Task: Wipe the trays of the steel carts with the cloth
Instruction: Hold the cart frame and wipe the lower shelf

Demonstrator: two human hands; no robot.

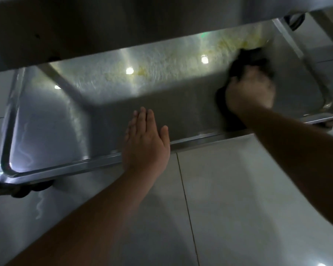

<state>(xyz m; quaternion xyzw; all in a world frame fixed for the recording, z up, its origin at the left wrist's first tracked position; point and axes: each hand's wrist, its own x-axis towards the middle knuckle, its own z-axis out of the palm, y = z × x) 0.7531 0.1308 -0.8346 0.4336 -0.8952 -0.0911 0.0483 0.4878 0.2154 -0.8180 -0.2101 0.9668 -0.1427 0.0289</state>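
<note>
Tray [52, 120]: lowest cart shelf, just above the floor.
Right hand [250, 93]: grips dark cloth [248, 60] at tray's far right.
Left hand [145, 141]: flat, fingers straight, on tray's near rim.
Risk: yellow residue [181, 60] smears leftward; cart may roll if bracing slips.

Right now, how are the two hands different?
The left hand lies flat with straight fingers over the near rim of the lower tray; the right hand is curled around a dark cloth. The left hand holds nothing and looks sharp; the right hand is blurred, farther in by yellowish smears. Both reach over the same tray.
</note>
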